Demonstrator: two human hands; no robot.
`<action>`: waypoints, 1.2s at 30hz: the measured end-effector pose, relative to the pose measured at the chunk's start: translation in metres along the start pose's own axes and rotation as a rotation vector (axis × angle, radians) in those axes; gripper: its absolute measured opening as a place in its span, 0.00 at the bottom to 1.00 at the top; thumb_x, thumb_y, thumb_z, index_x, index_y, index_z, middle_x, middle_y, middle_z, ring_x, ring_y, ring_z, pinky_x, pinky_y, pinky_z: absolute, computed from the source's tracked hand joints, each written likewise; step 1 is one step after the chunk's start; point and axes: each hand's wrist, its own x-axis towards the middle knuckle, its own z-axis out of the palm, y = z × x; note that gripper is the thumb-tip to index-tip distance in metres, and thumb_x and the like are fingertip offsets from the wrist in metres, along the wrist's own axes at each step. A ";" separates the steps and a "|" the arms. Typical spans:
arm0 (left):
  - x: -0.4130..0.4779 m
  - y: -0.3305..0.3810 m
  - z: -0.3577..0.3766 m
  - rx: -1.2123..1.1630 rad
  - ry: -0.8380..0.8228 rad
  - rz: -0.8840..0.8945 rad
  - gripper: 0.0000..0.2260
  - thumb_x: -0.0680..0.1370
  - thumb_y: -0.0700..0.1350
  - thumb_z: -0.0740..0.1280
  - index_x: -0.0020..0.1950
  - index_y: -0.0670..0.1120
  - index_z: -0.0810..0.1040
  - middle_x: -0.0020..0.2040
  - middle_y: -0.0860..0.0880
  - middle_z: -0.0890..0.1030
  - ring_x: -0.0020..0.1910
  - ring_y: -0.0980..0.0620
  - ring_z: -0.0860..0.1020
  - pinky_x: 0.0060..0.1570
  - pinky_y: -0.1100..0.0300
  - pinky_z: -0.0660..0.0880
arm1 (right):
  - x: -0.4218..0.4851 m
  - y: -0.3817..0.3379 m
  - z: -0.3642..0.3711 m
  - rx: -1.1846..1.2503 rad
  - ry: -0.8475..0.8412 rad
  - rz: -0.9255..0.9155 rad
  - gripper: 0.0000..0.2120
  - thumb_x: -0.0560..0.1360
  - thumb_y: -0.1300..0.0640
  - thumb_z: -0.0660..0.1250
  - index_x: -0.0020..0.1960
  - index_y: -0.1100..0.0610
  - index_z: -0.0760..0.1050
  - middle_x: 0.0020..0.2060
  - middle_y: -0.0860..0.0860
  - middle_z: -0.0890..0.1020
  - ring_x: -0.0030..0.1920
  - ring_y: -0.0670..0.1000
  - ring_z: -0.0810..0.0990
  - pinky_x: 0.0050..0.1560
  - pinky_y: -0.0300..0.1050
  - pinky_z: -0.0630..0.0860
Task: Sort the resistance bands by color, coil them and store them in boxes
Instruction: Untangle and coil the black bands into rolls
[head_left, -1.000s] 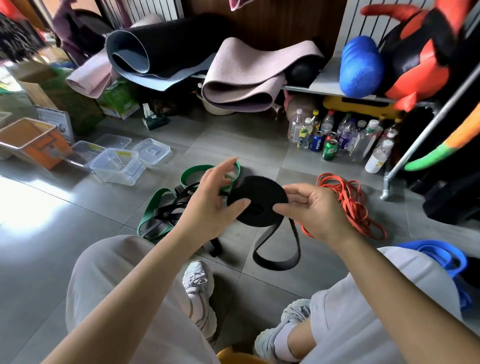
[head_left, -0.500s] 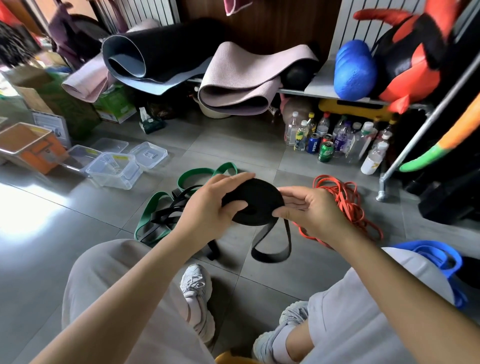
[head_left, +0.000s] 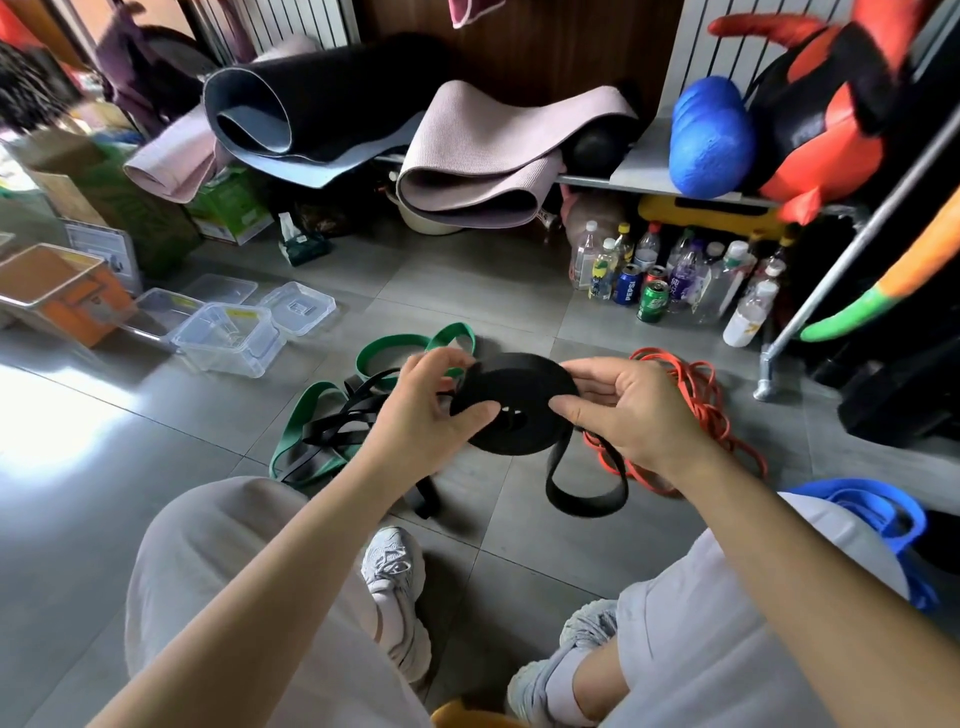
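Glossy grey tiles (head_left: 467, 291) beneath flat black coil (head_left: 519, 379).

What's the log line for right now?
step: coiling | left hand: grips black band | right hand: pinches black band | tail: hangs loose

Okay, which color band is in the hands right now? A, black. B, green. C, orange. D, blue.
A: the left hand and right hand pinch the black coil, its loose tail hanging below, while the green band and orange band lie on the floor.
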 end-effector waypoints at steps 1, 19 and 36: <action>0.001 0.003 -0.005 0.113 -0.010 0.042 0.20 0.71 0.45 0.73 0.59 0.54 0.71 0.59 0.55 0.72 0.54 0.56 0.75 0.52 0.60 0.74 | 0.000 -0.001 0.000 -0.036 -0.028 -0.001 0.16 0.69 0.68 0.72 0.53 0.52 0.79 0.47 0.51 0.85 0.47 0.45 0.84 0.53 0.39 0.78; 0.006 0.000 -0.002 -0.297 0.007 -0.096 0.14 0.73 0.34 0.70 0.56 0.44 0.78 0.44 0.53 0.82 0.35 0.64 0.80 0.31 0.70 0.74 | 0.003 0.015 0.000 0.022 0.053 0.052 0.19 0.70 0.67 0.70 0.59 0.55 0.77 0.47 0.48 0.83 0.39 0.35 0.80 0.42 0.29 0.73; 0.021 -0.008 0.007 -0.750 0.030 -0.237 0.11 0.76 0.40 0.67 0.58 0.47 0.78 0.54 0.43 0.82 0.57 0.43 0.79 0.54 0.44 0.77 | 0.024 0.012 0.003 0.131 0.147 0.257 0.09 0.70 0.63 0.72 0.48 0.54 0.78 0.47 0.60 0.82 0.50 0.59 0.82 0.48 0.51 0.80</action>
